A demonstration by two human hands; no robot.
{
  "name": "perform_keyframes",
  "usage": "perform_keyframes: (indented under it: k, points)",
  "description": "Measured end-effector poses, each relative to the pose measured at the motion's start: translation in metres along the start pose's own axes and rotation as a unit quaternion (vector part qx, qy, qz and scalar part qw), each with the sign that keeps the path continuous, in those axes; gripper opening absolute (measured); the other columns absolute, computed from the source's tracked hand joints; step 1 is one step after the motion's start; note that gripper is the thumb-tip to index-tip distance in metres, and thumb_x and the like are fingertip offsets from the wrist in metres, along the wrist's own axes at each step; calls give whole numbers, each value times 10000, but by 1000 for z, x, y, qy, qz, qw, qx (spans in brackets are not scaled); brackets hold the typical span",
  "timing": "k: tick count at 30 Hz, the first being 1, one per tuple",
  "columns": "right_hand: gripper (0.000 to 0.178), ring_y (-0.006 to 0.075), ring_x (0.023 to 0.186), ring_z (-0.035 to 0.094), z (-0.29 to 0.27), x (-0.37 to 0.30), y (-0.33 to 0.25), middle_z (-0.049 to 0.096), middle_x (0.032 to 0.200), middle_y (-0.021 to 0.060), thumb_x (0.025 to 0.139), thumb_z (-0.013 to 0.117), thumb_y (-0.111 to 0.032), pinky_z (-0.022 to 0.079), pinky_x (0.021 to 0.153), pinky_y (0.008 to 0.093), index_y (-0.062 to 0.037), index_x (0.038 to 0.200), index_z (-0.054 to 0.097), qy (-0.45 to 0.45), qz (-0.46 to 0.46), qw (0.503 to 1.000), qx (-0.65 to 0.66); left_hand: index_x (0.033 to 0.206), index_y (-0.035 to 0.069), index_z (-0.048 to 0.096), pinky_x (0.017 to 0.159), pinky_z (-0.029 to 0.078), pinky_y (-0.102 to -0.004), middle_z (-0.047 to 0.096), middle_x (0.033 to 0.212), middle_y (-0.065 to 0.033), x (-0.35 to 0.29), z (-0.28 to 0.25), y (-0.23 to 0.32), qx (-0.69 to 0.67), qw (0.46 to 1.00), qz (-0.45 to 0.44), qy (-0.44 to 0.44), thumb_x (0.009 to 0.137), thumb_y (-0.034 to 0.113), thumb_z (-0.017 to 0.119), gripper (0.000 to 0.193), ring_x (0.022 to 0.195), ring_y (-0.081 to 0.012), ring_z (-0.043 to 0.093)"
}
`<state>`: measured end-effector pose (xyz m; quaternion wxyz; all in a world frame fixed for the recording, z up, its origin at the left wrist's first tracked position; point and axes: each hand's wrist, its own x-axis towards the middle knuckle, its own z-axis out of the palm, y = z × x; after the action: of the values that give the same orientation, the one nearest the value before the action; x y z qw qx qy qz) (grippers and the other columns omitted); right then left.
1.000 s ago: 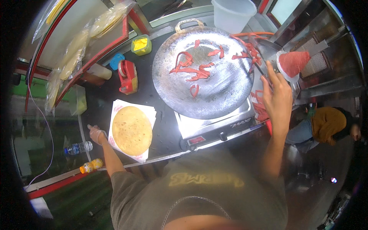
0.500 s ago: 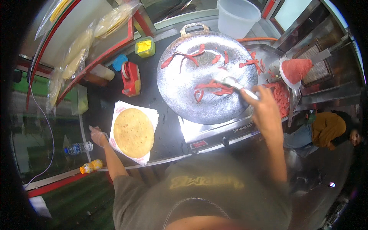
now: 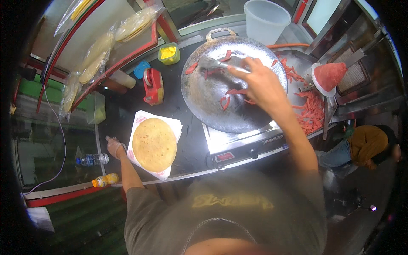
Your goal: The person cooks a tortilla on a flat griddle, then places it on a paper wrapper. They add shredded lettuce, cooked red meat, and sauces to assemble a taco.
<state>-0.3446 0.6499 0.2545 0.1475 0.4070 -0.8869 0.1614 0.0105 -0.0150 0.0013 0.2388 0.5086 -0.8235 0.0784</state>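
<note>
My right hand grips a spatula over the round metal griddle pan; the spatula's head is blurred. Red meat strips lie scattered on the pan, some partly hidden under my hand and the tool. On the left, my left hand wears a clear plastic glove. It rests by the counter's left edge with at least one finger stretched out, and nothing shows in it. Right beside it, a round flatbread lies on a stack of white paper sheets.
A tray holding a heap of red meat strips and a cone of red meat stand at the right. Left lie a red tape dispenser, a tub of yellow slices, a water bottle and a yellow bottle. A person sits beyond.
My right hand has swept the spatula toward the pan's far left. Strips at the pan's right rim have shifted onto the tray. My left hand stays by the paper; the whole view has shifted slightly.
</note>
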Motion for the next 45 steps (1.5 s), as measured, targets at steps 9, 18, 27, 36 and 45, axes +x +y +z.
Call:
perform_keyframes:
  k: [9,18,27,36,45]
  points:
    - [782,358,1247,673,-34,-84,57,696,1386,154,770,781,127,592,1074,462,-230,1465,792,-22,166,985,-47,1416,66,665,793,628,-482,840,1000,-150,-10,2,-3,10,1000,-25,-16,1051,102,673,366,933,-348,827]
    - [814,353,1182,673,-78,-76,49,733,1335,99,772,707,154,614,972,454,-215,1496,754,55,99,985,-127,1409,46,669,841,613,-496,830,1031,-181,-4,-17,15,-33,986,-145,-80,1072,88,618,343,972,-383,813]
    - [805,377,1226,673,-3,-28,39,690,1328,152,747,844,62,602,1032,483,-173,1508,729,17,87,992,-89,1380,31,656,819,606,-518,822,1015,-206,-9,-6,5,-6,997,-54,-54,1051,96,628,337,949,-404,808]
    - [704,357,1130,678,-72,-102,29,731,1270,92,818,694,148,598,961,466,-220,1406,816,42,197,971,-130,1219,60,670,837,616,-535,822,1027,-208,-7,19,-26,49,996,73,20,1125,161,538,191,976,-421,811]
    - [736,330,1108,677,-57,-133,-25,714,1258,75,777,714,114,594,925,463,-236,1416,816,-38,153,986,-50,1382,81,664,921,625,-513,832,1158,-181,5,41,-40,87,996,32,-9,1089,152,621,304,1097,-392,812]
